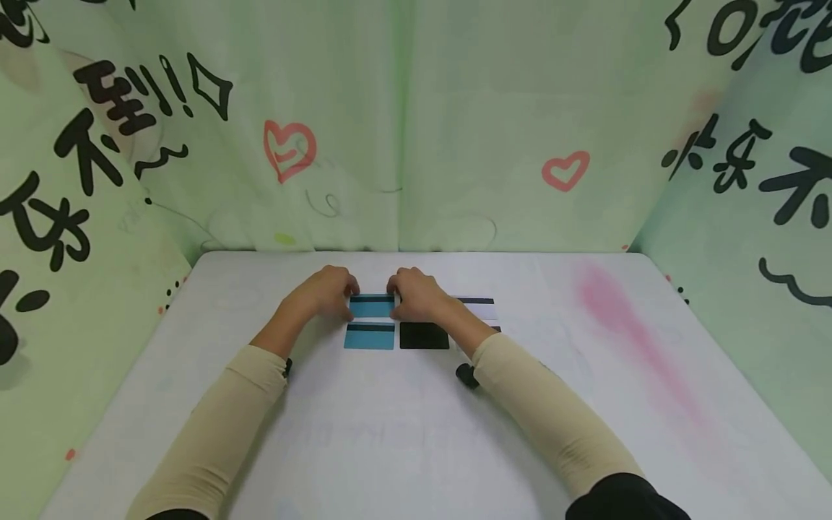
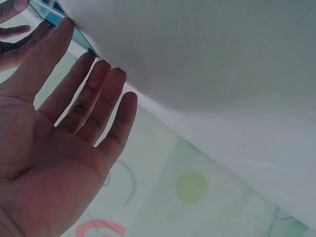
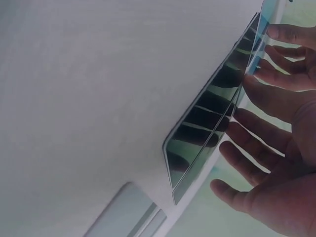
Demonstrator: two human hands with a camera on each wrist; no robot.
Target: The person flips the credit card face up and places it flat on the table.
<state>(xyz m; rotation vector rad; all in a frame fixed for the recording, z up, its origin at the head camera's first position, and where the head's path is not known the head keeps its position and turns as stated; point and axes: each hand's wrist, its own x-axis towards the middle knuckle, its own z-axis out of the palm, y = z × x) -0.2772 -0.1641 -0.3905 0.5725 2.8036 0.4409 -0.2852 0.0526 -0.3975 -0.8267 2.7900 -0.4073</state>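
A blue card [image 1: 372,307] with a dark stripe lies flat on the white table, its short ends between my two hands. My left hand [image 1: 328,291] touches its left end, thumb at the near corner and index finger at the far corner. In the left wrist view the left fingers [image 2: 81,101] look extended and spread. At the right end, the thumb and index fingertip of my right hand [image 1: 418,295] rest against the card. Just in front lies a second striped blue card [image 1: 369,337], beside a glossy black card [image 1: 424,336].
A pale card [image 1: 479,309] with a dark stripe lies at the right, partly hidden by my right forearm. A dark card edge [image 3: 197,170] shows behind the black one in the right wrist view. A green curtain [image 1: 455,108] borders the white table [image 1: 364,433].
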